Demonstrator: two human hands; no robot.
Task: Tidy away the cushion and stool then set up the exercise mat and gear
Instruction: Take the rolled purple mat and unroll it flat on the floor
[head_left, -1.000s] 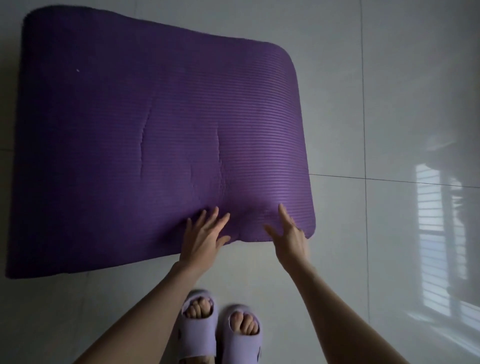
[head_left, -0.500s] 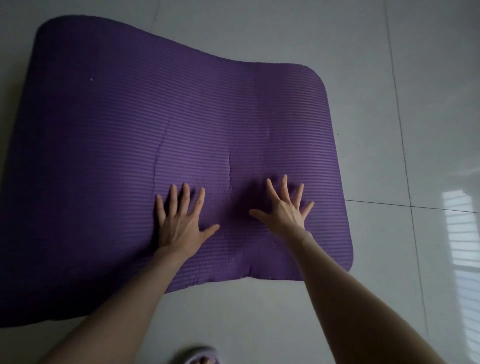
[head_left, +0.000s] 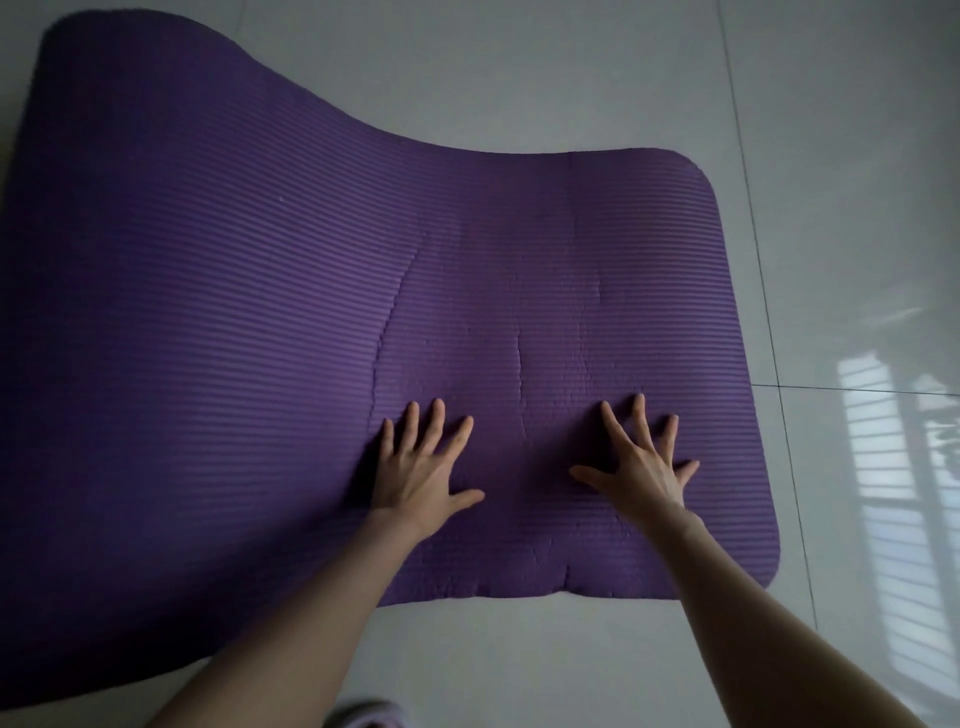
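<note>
Nearest, at the bottom edge: blurred toe of a pale slipper (head_left: 363, 714) on the tiled floor (head_left: 519, 665), with bare tile between it and the near long edge of the purple exercise mat (head_left: 234, 312).

Just past that edge: left hand (head_left: 421, 467) and right hand (head_left: 641, 467), palm-down on the mat, side by side but apart, toward its right-hand end. Left fingers (head_left: 434, 421) straight and spread, flat on the foam. Right fingers (head_left: 638, 415) splayed wider, thumb out toward the left hand. Gripping nothing.

Probably pressing to flatten. Creases and dents in the ribbed foam just ahead of and between the hands; scalloped near edge below the right wrist. Likely also pinning this end against curling.

Farther out: flat at the right end, rounded corners down on the tile. Far edge wavy toward the left, looks humped there, so judged not fully settled.

Room for moving: bare tile along the near edge, beyond the far edge and down the whole right side. Grout line (head_left: 852, 388) running off to the right of the mat. Window reflection (head_left: 893, 467) on the gloss, well apart from the mat. Left end cut by the frame, so cannot tell where it stops. No cushion, stool or other gear in view.
</note>
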